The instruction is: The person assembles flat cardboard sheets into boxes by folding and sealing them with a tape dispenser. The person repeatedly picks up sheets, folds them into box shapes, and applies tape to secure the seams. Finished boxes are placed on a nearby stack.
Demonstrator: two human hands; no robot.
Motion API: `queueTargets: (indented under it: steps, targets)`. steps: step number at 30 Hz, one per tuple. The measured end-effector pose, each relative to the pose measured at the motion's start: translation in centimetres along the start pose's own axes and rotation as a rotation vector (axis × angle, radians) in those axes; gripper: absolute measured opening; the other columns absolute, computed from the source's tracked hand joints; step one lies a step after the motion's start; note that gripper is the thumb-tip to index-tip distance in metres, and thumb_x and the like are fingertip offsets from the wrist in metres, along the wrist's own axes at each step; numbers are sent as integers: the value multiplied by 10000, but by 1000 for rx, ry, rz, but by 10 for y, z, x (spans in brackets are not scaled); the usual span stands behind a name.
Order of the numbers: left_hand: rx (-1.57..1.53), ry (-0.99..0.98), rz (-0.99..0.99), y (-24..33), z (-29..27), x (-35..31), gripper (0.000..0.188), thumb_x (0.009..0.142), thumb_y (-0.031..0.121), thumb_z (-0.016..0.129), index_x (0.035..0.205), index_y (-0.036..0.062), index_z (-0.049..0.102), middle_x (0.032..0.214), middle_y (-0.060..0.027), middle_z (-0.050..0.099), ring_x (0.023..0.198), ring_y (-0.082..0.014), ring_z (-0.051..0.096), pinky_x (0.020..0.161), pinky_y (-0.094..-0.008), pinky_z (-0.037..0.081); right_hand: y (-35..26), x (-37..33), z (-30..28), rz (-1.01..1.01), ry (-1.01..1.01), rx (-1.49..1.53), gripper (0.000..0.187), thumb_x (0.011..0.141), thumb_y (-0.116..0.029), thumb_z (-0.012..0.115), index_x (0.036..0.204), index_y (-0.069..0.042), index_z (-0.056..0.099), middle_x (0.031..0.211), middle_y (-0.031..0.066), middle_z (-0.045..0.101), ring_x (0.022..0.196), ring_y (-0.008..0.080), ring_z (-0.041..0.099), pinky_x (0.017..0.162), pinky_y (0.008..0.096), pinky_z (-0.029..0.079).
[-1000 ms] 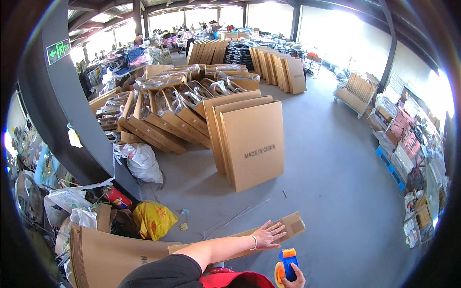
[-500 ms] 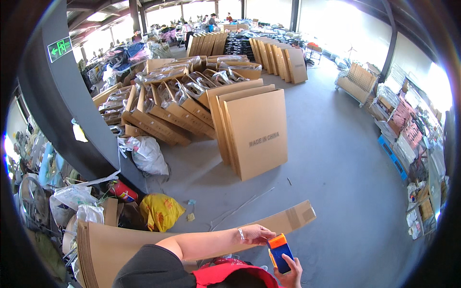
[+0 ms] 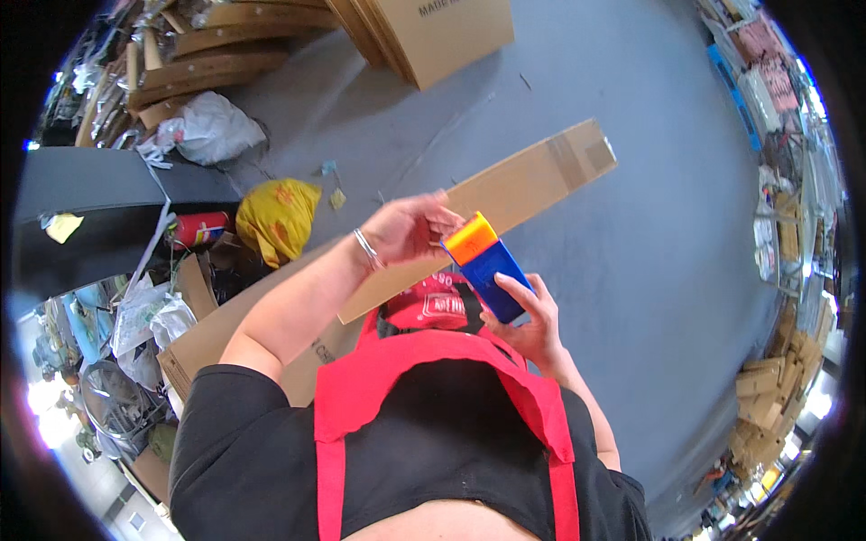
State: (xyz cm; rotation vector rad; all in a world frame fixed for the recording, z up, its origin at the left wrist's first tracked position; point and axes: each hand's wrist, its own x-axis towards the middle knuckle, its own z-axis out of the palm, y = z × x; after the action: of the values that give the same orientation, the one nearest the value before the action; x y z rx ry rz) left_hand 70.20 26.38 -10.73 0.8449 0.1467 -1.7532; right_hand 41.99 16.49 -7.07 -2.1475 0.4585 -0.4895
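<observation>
In my right hand is a blue rectangular box with an orange top, tilted up to the left. My thumb presses on its front, with the fingers wrapped round its lower end. My left hand, with a pale band at the wrist, has its curled fingertips at the left edge of the orange top; part of their grip is hidden. Just beyond and beneath both hands runs a long narrow cardboard piece, taped at its far right end.
Flat cardboard cartons stand upright ahead. At the left are a yellow bag, a white sack, a red cylinder and a dark pillar. A blue pallet and stacked goods line the right.
The view has tipped downward, bringing my red apron and black sleeves into sight. Both hands stay at the blue and orange box, which appears higher in the picture.
</observation>
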Motion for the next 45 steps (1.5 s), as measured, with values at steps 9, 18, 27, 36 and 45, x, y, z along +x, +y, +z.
queueTargets:
  steps: [9, 18, 27, 36, 45]
  targets:
    - [391, 226, 224, 53, -42, 26, 133, 956, 120, 747, 1014, 7, 785, 900, -48, 760, 793, -87, 681, 722, -217, 559, 2, -32, -2, 240, -57, -11, 713, 721, -41, 862, 1372, -263, 675, 1119, 173, 639, 969, 342, 655, 827, 414, 585]
    - [855, 371, 434, 42, -84, 90, 212, 905, 242, 843, 905, 31, 826, 840, -32, 770, 778, -81, 648, 755, -268, 518, 32, -38, 52, 354, -7, -11, 715, 722, -45, 857, 1382, -242, 664, 1081, 178, 637, 950, 350, 654, 813, 417, 581]
    - [1385, 335, -54, 14, -140, 158, 1103, 890, 796, 579, 1676, 117, 204, 1739, -233, 72, 1610, -364, 111, 1282, -538, 158, 41, -41, 60, 380, -15, -41, 730, 680, -32, 860, 1353, -258, 691, 1033, 156, 650, 926, 357, 654, 808, 429, 585]
    - [2006, 563, 421, -38, -34, 5, 1174, 734, 680, 801, 1677, 270, 233, 1668, -272, 240, 1515, -467, 294, 1199, -611, 267, 56, -35, 56, 283, -6, -15, 692, 722, -76, 824, 1376, -250, 679, 1016, 173, 648, 895, 364, 652, 806, 435, 577]
    - [2160, 748, 653, -74, -35, 10, 1240, 619, 475, 894, 1666, 325, 246, 1427, -227, 450, 1274, -393, 479, 1032, -546, 393, 33, -110, 30, 422, -97, -106, 738, 762, -121, 832, 1445, -294, 615, 1059, 222, 619, 962, 414, 657, 875, 470, 574]
